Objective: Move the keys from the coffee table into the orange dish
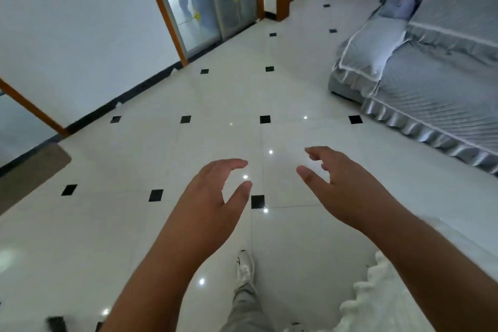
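Above a glossy white tiled floor [188, 143] dotted with small black squares, you hold both bare hands out at the centre of the frame. Your left hand [213, 197] is palm down, its fingers [234, 163] curved and spread from the thumb, holding nothing. Your right hand [347, 186] mirrors it just beside, fingers [312, 152] loosely spread and curled, also empty; the two hands do not touch. Neither the keys nor the orange dish appears anywhere in view, so their place cannot be told. A sofa [431, 67] under a grey ruffled cover fills the upper right of the frame. Sliding glass doors [204, 0] with a wooden frame stand at the upper centre, beside a white wall [80, 35]. Your white shoe [244, 268] and grey trouser leg [245, 307] show at the bottom centre, with a white fluffy rug [382, 302] at the lower right.
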Available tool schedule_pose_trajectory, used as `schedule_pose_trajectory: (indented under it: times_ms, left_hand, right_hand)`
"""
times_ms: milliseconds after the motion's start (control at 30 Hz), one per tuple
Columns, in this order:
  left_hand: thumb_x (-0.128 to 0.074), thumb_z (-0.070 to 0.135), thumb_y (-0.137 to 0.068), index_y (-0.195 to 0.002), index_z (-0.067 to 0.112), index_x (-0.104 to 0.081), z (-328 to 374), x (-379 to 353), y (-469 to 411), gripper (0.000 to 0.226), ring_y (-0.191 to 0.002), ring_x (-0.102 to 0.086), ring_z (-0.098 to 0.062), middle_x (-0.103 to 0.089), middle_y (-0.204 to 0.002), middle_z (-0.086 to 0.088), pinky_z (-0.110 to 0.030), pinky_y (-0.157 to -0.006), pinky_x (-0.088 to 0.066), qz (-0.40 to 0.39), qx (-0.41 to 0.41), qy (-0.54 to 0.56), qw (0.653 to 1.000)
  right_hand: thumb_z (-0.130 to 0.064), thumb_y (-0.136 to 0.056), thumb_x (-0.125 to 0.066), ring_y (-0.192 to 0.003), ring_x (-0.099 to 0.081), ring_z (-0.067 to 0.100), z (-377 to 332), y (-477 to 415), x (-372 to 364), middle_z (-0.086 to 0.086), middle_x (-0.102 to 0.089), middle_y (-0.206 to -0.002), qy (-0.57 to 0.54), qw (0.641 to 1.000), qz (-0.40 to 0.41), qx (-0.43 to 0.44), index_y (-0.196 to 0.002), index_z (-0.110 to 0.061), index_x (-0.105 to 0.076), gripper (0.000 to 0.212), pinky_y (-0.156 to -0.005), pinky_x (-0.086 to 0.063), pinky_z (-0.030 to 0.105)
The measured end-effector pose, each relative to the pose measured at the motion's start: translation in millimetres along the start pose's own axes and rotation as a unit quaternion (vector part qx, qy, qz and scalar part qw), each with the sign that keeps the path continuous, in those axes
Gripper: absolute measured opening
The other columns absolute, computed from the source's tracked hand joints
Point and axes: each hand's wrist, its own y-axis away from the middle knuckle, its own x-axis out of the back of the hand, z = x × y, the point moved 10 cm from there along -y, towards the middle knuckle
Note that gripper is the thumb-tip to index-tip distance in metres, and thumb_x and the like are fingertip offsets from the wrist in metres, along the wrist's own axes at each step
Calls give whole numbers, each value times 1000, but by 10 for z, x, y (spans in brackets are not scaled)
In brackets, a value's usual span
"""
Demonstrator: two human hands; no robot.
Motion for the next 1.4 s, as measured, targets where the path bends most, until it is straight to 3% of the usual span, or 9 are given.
schedule_pose_trajectory:
  times_ms: [200,400,667,767,867,1033,1167,1400]
  left_hand:
    - [-47,55,-90,-125,55,-45,-7,-90,-1163,35,-102,-34,29,-40,-114,44,-11,-81,-33,-75,-71,34,994]
    - [-45,59,-87,-122,60,-43,53,-271,-2166,35,-109,-32,26,-36,-115,51,-11,-80,-34,-142,-146,51,978]
    - [-48,53,-89,-124,57,-44,484,-950,-2753,36,-106,-30,30,-35,-115,54,-3,-74,-34,-270,-214,77,936]
    - [-49,54,-89,-125,57,-43,707,-1190,-2898,37,-99,-36,27,-36,-112,53,-8,-73,-34,-300,-229,74,923]
    - [-48,55,-88,-125,57,-43,867,-1316,-3090,38,-99,-39,24,-31,-115,57,-12,-75,-34,-301,-245,66,919]
    - [-50,55,-87,-122,60,-43,913,-1465,-3527,36,-98,-41,22,-40,-116,48,-11,-75,-35,-295,-217,32,930]
    - [-51,54,-88,-122,60,-44,1117,-1619,-3920,36,-106,-32,30,-32,-118,53,-5,-72,-36,-278,-210,-2,938]
    - [-52,52,-88,-123,59,-44,1838,-2018,-4298,36,-107,-38,24,-43,-118,44,-12,-80,-36,-259,-249,-7,933]
  right_hand:
    - [-65,-90,-39,-103,-50,-1,136,-652,250,-15,-47,-141,14,995,62,-79,-139,-39,-37,55,-86,-40,28]
    - [-68,-88,-36,-119,-51,3,279,-1198,543,-17,-46,-140,35,976,137,-165,-136,-41,-38,55,-92,-45,35]
    - [-68,-87,-35,-120,-50,7,731,-1026,667,-17,-46,-141,37,940,173,-292,-135,-42,-38,55,-92,-44,34]
    - [-67,-89,-36,-115,-54,9,939,-1012,744,-16,-45,-142,35,928,178,-325,-135,-42,-38,53,-92,-44,36]
    - [-68,-88,-35,-120,-51,8,1145,-1175,811,-18,-45,-142,22,924,186,-332,-135,-43,-37,53,-94,-46,40]
    - [-65,-89,-37,-121,-50,7,1453,-1766,849,-18,-45,-141,-29,932,183,-310,-136,-41,-38,52,-94,-45,38]
    - [-64,-90,-38,-122,-48,5,1700,-2313,933,-19,-44,-142,-86,942,169,-276,-138,-40,-37,54,-92,-43,34]
    - [-60,-91,-40,-117,-52,10,2134,-2655,1608,-14,-47,-140,-92,941,206,-252,-138,-35,-39,54,-92,-45,36]
